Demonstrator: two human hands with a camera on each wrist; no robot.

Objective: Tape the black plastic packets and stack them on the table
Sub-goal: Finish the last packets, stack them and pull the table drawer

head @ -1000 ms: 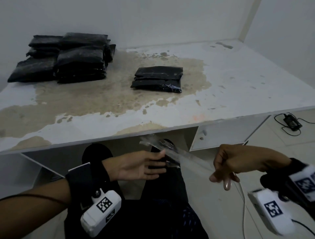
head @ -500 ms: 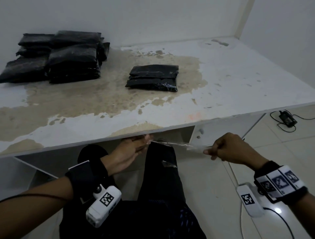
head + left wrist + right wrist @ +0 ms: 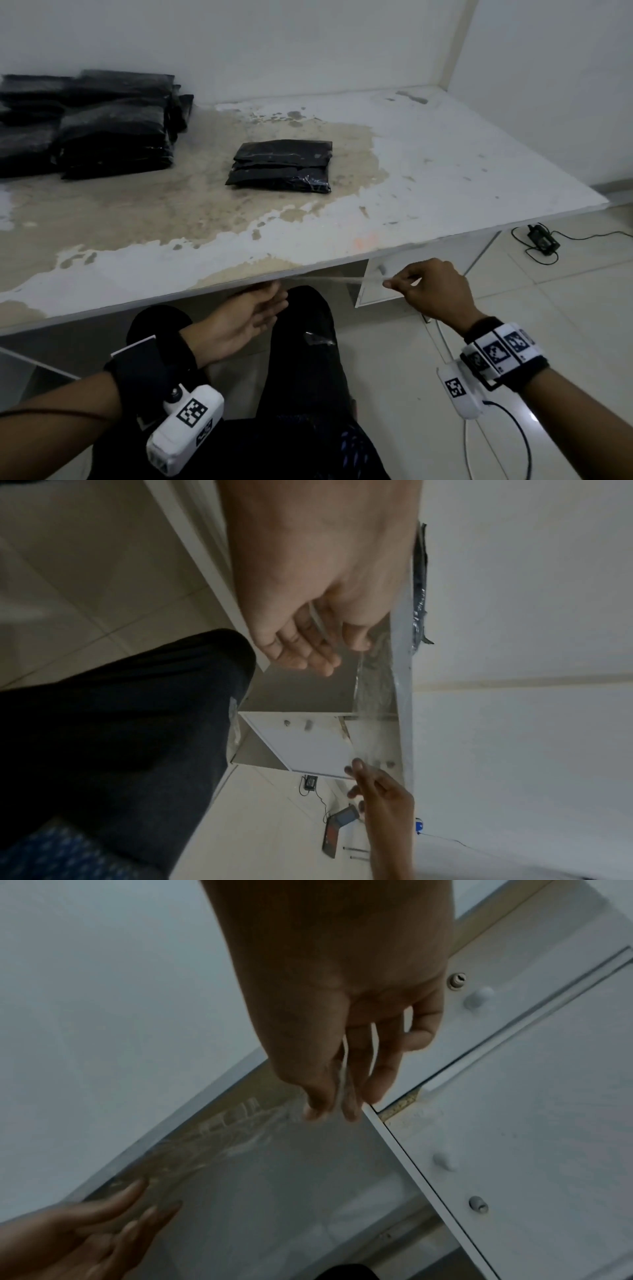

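The white walls and tiled floor frame a worn table (image 3: 428,178) — a big stack (image 3: 113,137) rear left, one small pile of packets (image 3: 281,168) mid-table. Packets look soft, light, slippery; best gripped at the edges. A clear tape strip (image 3: 329,280) — flimsy, clingy — spans below the table edge: right hand (image 3: 431,291) pinching one end, left hand (image 3: 246,318) flat-fingered under the other.
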